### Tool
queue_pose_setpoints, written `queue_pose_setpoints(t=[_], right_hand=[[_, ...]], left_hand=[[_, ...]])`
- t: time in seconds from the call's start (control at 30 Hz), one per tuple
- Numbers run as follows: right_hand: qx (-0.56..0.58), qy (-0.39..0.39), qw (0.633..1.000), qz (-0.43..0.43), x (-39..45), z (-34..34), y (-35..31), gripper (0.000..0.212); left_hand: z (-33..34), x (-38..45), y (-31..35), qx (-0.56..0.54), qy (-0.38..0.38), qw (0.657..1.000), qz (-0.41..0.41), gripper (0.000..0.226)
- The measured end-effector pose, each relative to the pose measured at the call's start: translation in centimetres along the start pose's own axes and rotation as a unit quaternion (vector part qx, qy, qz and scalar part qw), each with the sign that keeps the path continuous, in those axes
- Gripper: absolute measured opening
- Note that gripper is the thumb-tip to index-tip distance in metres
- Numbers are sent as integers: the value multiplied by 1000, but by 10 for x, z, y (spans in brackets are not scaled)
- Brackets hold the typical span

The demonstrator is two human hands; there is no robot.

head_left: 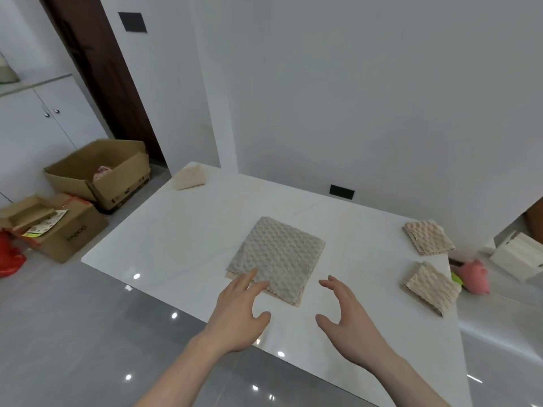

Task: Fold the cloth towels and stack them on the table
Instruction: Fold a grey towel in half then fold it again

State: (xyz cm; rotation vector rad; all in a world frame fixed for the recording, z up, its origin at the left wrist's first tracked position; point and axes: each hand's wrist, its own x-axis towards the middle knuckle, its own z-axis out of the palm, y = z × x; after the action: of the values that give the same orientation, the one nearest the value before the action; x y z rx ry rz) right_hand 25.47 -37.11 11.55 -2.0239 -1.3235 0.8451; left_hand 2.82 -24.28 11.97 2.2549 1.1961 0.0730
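Observation:
A grey-beige textured towel (277, 257) lies flat, folded into a rectangle, in the middle of the white table (176, 230). The straight fingers of my left hand (239, 311) reach over the towel's near left corner; whether they touch it I cannot tell. My right hand (345, 315) hovers open just right of the towel's near edge, holding nothing. Two folded beige towels lie at the right: one at the far right (427, 237), one nearer (430, 287). Another folded pale towel (191, 177) sits at the table's far left corner.
Open cardboard boxes (97, 171) and a red bag (8, 257) stand on the floor to the left. A pink toy (474, 276) and a white box (517, 254) lie beyond the table's right edge. A wall runs behind the table.

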Motion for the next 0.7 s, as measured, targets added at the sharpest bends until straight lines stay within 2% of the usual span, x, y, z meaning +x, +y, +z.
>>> queue_pose_setpoints(t=[0.37,0.7], right_hand=[[20,10,1000,-4,-12,18,-18,62],[6,50,999,19,33,63,-58,58]], left_hand=[[-13,-32,-18,22,-9,1000,7,64],[-57,15,-83,12,-34,999,37,63]])
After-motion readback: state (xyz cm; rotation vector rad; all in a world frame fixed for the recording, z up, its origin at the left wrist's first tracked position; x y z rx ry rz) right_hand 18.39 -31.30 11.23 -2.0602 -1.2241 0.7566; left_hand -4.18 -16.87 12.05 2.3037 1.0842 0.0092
